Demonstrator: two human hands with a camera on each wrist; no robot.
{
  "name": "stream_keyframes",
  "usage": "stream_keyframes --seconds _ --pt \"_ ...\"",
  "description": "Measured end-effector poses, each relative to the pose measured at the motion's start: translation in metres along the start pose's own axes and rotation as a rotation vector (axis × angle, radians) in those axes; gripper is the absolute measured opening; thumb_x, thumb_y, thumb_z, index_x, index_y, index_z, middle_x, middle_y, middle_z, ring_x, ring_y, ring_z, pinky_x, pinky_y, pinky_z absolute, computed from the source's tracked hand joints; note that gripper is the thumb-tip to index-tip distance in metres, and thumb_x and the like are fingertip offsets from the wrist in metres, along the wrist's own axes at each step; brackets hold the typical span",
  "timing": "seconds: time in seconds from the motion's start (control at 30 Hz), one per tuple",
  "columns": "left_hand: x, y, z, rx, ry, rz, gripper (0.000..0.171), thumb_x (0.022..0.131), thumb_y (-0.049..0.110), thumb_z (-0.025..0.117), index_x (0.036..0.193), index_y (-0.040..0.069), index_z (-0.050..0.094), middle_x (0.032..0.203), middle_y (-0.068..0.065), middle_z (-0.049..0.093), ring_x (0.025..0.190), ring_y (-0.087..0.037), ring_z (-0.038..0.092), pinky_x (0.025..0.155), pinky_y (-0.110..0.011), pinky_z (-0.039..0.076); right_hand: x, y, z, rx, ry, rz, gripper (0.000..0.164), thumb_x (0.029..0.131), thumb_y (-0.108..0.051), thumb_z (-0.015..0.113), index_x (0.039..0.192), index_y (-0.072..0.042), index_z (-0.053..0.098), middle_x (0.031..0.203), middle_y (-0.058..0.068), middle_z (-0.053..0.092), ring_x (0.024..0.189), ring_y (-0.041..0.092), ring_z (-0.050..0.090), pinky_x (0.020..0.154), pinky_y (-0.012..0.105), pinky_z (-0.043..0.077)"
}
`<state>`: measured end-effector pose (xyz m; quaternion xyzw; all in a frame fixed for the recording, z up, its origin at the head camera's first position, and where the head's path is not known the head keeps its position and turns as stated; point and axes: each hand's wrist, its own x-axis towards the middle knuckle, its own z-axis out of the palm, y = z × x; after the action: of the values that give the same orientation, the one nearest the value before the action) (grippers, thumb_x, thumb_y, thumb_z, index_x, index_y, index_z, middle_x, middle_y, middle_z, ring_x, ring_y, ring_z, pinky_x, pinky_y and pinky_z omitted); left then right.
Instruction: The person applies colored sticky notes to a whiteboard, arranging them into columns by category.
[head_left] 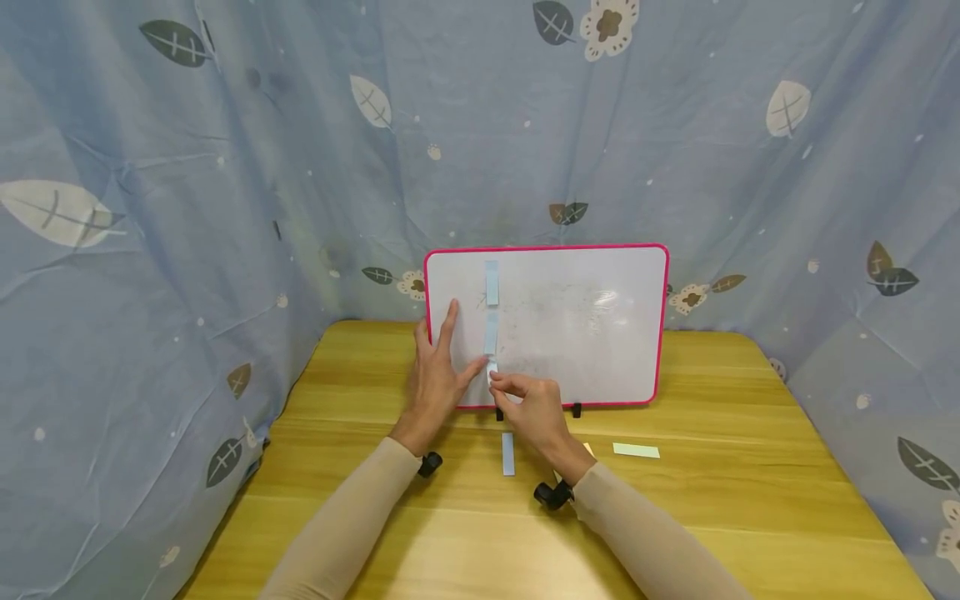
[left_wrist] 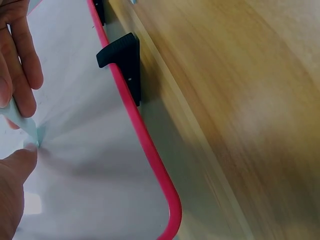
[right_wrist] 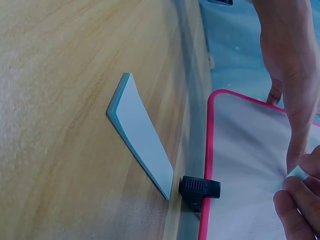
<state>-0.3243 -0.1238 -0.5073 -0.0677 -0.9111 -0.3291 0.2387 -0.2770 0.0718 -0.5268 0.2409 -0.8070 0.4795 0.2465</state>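
Observation:
A whiteboard (head_left: 577, 325) with a pink rim stands upright on the table. Two pale blue sticky strips (head_left: 492, 283) run one below the other near its left side. Below them, a third pale blue strip (left_wrist: 22, 120) bends away from the board, its upper end against the surface. My left hand (head_left: 437, 371) is spread at the board's left edge, fingers extended, and its thumb presses that strip's upper end. My right hand (head_left: 534, 408) pinches the lower end of the same strip (right_wrist: 298, 173) between thumb and fingers, which partly cover it.
A pad of blue sticky strips (right_wrist: 142, 135) lies on the table before the board. A pale green strip (head_left: 636, 451) is farther right; something yellow (head_left: 588, 449) shows partly behind the right wrist. Black stand feet (head_left: 577, 410) hold the board's lower edge. A patterned curtain (head_left: 480, 125) surrounds the table.

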Motion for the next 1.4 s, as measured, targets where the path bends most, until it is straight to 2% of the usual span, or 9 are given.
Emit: stream_keyframes --seconds 0.13,0.4,0.6,0.73,0.97,1.17,1.4 --pt "-0.001 0.0 0.003 0.032 0.011 -0.011 0.126 0.094 0.049 0.099 0.186 0.053 0.013 0.181 -0.027 0.029 0.14 -0.053 0.064 0.104 -0.062 0.069 -0.001 0.002 0.001 0.015 -0.015 0.015 0.01 0.097 0.006 0.09 0.107 0.004 0.09 0.121 0.016 0.089 0.1 0.033 0.09 0.088 0.046 0.073" --pt "0.001 0.006 0.008 0.037 0.034 -0.031 0.129 0.091 0.051 0.101 0.186 0.053 0.012 0.184 -0.028 0.025 0.14 -0.055 0.064 0.102 -0.063 0.068 -0.001 0.006 0.003 0.012 -0.031 0.037 0.009 0.098 0.005 0.089 0.106 0.004 0.091 0.119 0.016 0.089 0.1 0.033 0.091 0.088 0.046 0.073" --pt "0.004 0.011 0.015 0.071 0.052 -0.064 0.137 0.087 0.055 0.103 0.186 0.053 0.008 0.181 -0.032 0.025 0.138 -0.052 0.061 0.106 -0.063 0.064 -0.001 0.009 0.004 -0.022 -0.052 0.047 0.008 0.099 0.004 0.088 0.107 0.004 0.09 0.118 0.016 0.089 0.101 0.033 0.091 0.09 0.046 0.073" --pt "0.003 0.013 0.016 0.072 0.068 -0.061 0.137 0.087 0.054 0.103 0.187 0.051 0.009 0.176 -0.034 0.027 0.134 -0.051 0.059 0.107 -0.065 0.059 -0.001 0.012 0.005 -0.049 -0.061 0.033 0.009 0.099 0.004 0.088 0.108 0.003 0.09 0.12 0.015 0.089 0.103 0.032 0.091 0.091 0.044 0.073" --pt "0.002 0.014 0.015 0.09 0.076 -0.051 0.138 0.085 0.052 0.105 0.187 0.05 0.011 0.172 -0.035 0.031 0.128 -0.049 0.058 0.103 -0.062 0.059 -0.001 0.013 0.007 -0.098 -0.058 -0.011 0.009 0.096 0.006 0.09 0.105 0.003 0.091 0.115 0.015 0.091 0.106 0.034 0.09 0.09 0.043 0.073" --pt "-0.002 0.011 0.013 0.1 0.048 -0.053 0.143 0.081 0.048 0.107 0.187 0.049 0.011 0.176 -0.033 0.028 0.143 -0.051 0.053 0.116 -0.063 0.057 -0.003 0.011 0.007 -0.119 -0.076 0.008 0.006 0.096 0.007 0.09 0.101 0.003 0.09 0.105 0.013 0.082 0.098 0.03 0.086 0.086 0.033 0.073" --pt "-0.004 0.008 0.01 0.084 0.019 -0.036 0.145 0.081 0.046 0.107 0.188 0.047 0.008 0.183 -0.032 0.023 0.155 -0.054 0.048 0.121 -0.069 0.052 -0.005 0.01 0.005 -0.118 -0.075 0.011 0.006 0.097 0.006 0.09 0.103 0.003 0.09 0.106 0.015 0.082 0.096 0.03 0.086 0.084 0.036 0.074"
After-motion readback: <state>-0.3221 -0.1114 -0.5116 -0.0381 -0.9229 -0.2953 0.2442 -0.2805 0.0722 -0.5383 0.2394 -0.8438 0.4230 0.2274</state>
